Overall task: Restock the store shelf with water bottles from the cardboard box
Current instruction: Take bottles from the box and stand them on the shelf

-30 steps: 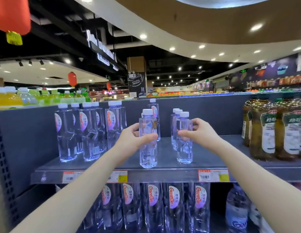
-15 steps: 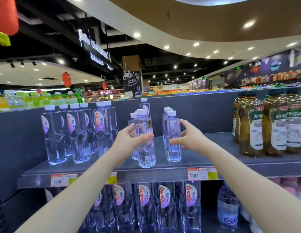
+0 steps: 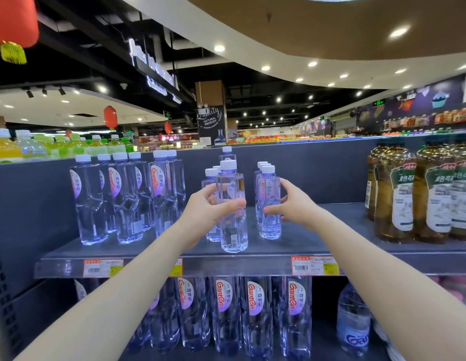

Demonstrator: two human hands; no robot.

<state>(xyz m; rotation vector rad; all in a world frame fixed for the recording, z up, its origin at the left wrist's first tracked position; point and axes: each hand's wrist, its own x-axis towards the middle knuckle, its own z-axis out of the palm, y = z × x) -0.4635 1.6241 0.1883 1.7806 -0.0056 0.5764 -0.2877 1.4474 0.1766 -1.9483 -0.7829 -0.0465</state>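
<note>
Left hand [image 3: 211, 208] grips a clear plastic white-capped water bottle [image 3: 233, 230] standing at the grey metal shelf [image 3: 330, 230] front edge, right hand [image 3: 293, 204] cups loosely open against a second placed bottle [image 3: 269, 224]; rows judged part-filled, box unseen.

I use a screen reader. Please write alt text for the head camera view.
A person's left hand grips a small water bottle standing at the front of a store shelf, while the right hand lies open against the next bottle. Larger water bottles stand to the left.
</note>
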